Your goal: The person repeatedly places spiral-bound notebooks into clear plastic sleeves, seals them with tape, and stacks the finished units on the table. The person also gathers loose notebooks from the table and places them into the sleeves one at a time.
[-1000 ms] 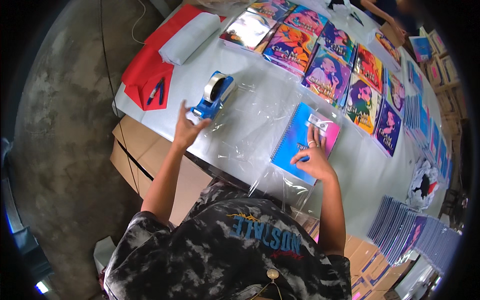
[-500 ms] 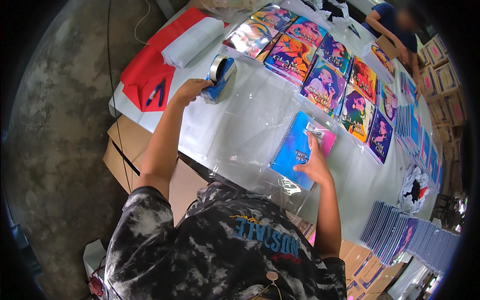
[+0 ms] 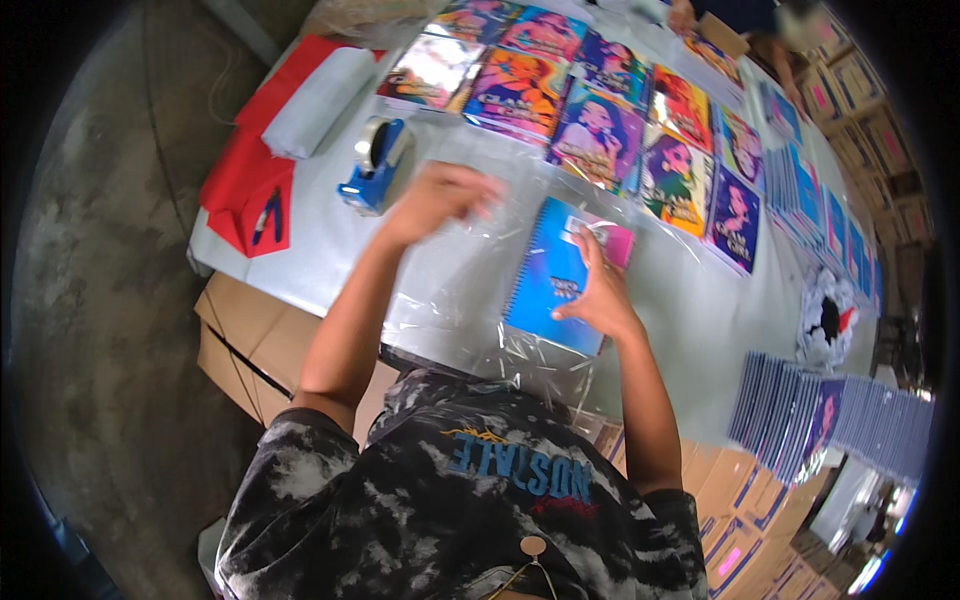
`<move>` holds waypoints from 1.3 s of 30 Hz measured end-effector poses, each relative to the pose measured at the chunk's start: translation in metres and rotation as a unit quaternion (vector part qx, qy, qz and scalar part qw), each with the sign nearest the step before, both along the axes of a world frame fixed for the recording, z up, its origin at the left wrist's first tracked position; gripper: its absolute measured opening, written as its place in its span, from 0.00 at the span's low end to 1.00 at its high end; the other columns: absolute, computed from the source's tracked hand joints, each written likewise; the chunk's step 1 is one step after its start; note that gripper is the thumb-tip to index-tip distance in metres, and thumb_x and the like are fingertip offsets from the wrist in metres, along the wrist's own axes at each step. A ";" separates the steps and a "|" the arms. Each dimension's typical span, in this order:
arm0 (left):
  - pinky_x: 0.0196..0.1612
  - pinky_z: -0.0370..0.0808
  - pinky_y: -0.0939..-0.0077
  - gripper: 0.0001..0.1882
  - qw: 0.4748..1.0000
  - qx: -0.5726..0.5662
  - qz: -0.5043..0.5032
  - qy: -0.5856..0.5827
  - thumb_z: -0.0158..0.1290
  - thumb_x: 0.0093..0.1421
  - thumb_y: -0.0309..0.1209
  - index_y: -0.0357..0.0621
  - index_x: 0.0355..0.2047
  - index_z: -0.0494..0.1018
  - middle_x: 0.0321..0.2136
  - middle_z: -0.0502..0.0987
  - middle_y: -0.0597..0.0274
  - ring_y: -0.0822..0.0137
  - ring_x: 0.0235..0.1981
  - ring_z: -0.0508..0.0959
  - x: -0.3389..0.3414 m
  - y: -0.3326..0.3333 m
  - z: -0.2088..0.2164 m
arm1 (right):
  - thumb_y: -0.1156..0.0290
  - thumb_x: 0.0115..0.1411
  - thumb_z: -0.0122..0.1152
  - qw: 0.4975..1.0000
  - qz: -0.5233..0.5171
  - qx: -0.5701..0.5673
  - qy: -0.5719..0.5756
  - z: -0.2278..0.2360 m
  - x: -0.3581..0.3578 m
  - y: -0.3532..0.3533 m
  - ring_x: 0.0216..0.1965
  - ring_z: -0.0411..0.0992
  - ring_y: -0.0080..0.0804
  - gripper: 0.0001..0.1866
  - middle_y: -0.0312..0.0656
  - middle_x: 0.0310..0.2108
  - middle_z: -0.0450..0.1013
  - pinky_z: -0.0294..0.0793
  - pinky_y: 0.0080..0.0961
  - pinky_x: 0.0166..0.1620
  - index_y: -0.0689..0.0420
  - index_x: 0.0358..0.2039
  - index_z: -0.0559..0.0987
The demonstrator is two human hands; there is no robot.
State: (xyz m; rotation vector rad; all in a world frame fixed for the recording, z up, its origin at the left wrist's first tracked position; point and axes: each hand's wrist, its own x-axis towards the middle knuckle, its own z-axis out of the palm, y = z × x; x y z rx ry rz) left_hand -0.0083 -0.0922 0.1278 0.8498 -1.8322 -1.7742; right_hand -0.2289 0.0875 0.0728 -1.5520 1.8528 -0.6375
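A blue and pink spiral notebook (image 3: 548,262) lies on a sheet of clear plastic film (image 3: 455,285) in front of me. My right hand (image 3: 603,292) rests on its right part, thumb and index finger spread apart on the cover below a white label (image 3: 578,228). My left hand (image 3: 445,203) hangs over the film between the notebook and a blue tape dispenser (image 3: 372,180). Motion smears its fingers, so whether it holds a bit of tape cannot be made out. The dispenser carries a roll of tape and stands apart from that hand.
Stacks of colourful notebooks (image 3: 595,130) fill the table's far side. A white roll (image 3: 318,103) and pens (image 3: 267,218) lie on red sheets at left. More notebook stacks (image 3: 790,415) stand right, near crumpled plastic (image 3: 828,310). Another person's arm (image 3: 790,75) shows far right.
My left hand has left the tape dispenser and swung right toward the notebook. My right hand stays on the notebook. The whole view has shifted slightly.
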 end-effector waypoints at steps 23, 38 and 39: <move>0.52 0.63 0.73 0.20 0.975 -0.101 0.093 0.173 0.46 0.62 0.32 0.36 0.52 0.63 0.49 0.67 0.57 0.67 0.49 0.67 -0.048 0.097 -0.004 | 0.68 0.51 0.67 0.845 -0.172 -0.405 -0.303 0.055 0.017 0.034 0.48 0.65 0.31 0.37 0.44 0.48 0.64 0.67 0.28 0.49 0.58 0.57 0.57; 0.63 0.47 0.69 0.32 0.942 -0.246 0.129 0.188 0.39 0.64 0.46 0.36 0.61 0.55 0.59 0.59 0.49 0.60 0.63 0.55 -0.052 0.071 0.012 | 0.68 0.52 0.64 0.781 -0.219 -0.455 -0.368 0.049 0.007 0.015 0.59 0.57 0.37 0.42 0.52 0.58 0.59 0.54 0.32 0.60 0.62 0.63 0.52; 0.64 0.46 0.69 0.34 0.942 -0.233 0.120 0.209 0.39 0.64 0.48 0.36 0.61 0.52 0.60 0.58 0.48 0.60 0.64 0.54 -0.046 0.068 0.007 | 0.67 0.50 0.66 0.785 -0.198 -0.458 -0.367 0.040 0.009 0.018 0.60 0.56 0.37 0.45 0.52 0.58 0.59 0.54 0.32 0.60 0.62 0.63 0.50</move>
